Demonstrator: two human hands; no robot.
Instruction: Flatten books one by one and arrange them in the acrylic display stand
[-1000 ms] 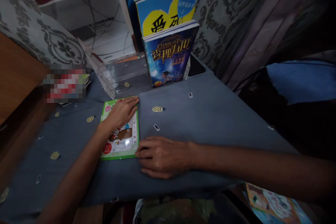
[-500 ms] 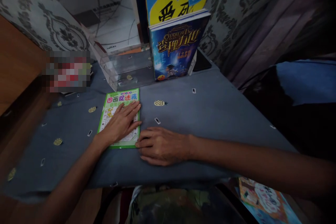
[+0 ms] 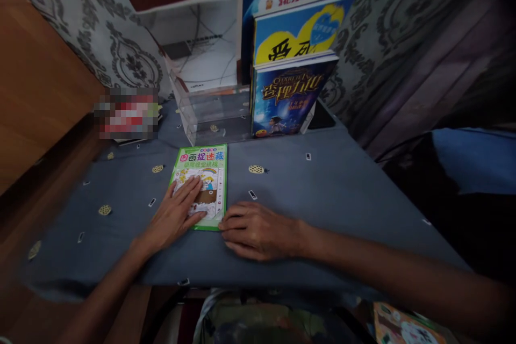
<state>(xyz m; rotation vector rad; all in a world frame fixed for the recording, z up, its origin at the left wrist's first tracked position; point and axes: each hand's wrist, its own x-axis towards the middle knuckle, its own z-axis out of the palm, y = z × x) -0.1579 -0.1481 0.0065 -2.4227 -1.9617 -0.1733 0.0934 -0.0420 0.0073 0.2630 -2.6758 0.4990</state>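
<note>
A thin green-bordered book (image 3: 201, 157) with a picture cover lies flat on the table's grey cloth (image 3: 314, 188). My left hand (image 3: 175, 212) rests on the lower left of its cover, palm down with the fingers spread. At the book's lower right corner is my right hand (image 3: 258, 231), its fingers bent and close together, the fingertips at the book's edge. Whether those fingertips pinch the corner is too small to tell.
Behind the book stands a clear rack (image 3: 217, 131) holding upright books, a blue one (image 3: 290, 97) in front. A dark flat object (image 3: 322, 117) lies beside it. Blurred books (image 3: 129, 118) sit at the back left. Another book (image 3: 403, 328) is below the table's front edge.
The view has shifted, so the table and books appear farther right and lower. My left hand has slid down the cover toward its lower left, uncovering more of the picture.
</note>
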